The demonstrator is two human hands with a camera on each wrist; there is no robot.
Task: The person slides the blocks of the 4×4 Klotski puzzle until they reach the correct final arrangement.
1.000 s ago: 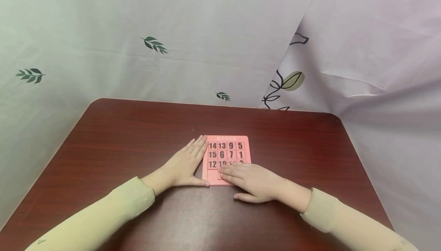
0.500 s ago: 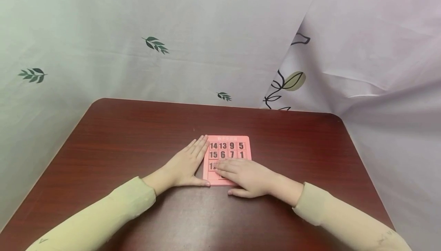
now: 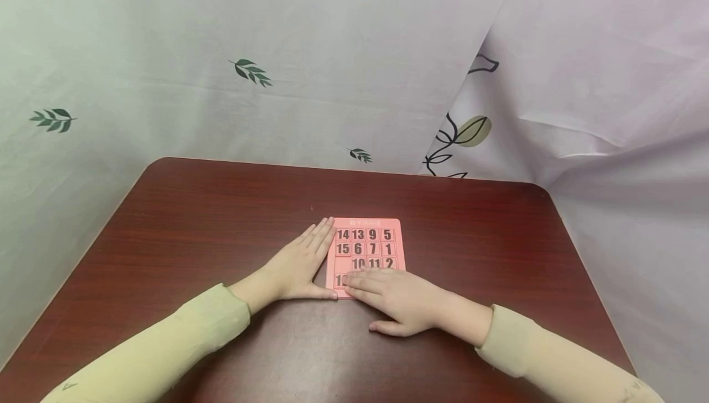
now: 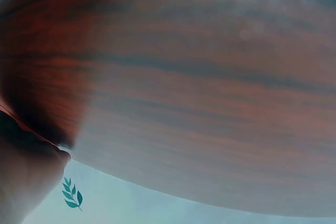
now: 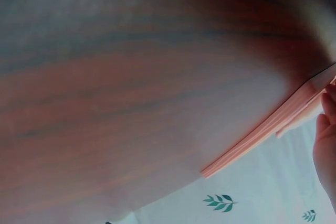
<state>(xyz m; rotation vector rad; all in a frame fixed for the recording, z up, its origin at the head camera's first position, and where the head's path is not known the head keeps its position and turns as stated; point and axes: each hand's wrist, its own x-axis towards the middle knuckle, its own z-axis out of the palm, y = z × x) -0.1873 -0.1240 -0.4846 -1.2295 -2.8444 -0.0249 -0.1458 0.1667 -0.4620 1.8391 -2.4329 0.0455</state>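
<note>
A pink sliding number puzzle (image 3: 365,223) lies flat on the table, its edge (image 5: 262,129) showing in the right wrist view. My left hand (image 3: 296,267) lies along the puzzle's left side with straight fingers, the thumb at its near-left corner. The straight fingers of my right hand (image 3: 401,298) rest on the bottom row and cover most of it. One fingertip partly hides a numbered tile (image 3: 338,280) in the bottom-left place. Directly above that tile is the bare slot (image 3: 342,264), left of the 10 tile (image 3: 358,263). In the left wrist view only a part of my left hand shows.
The dark red-brown wooden table (image 3: 238,206) has rounded far corners. Pale fabric (image 3: 332,52) with leaf prints hangs behind it and at its sides.
My right hand slid left over the third row, then came back toward me. The 12 tile moved down from the third row into the bottom-left place. My left hand stayed put.
</note>
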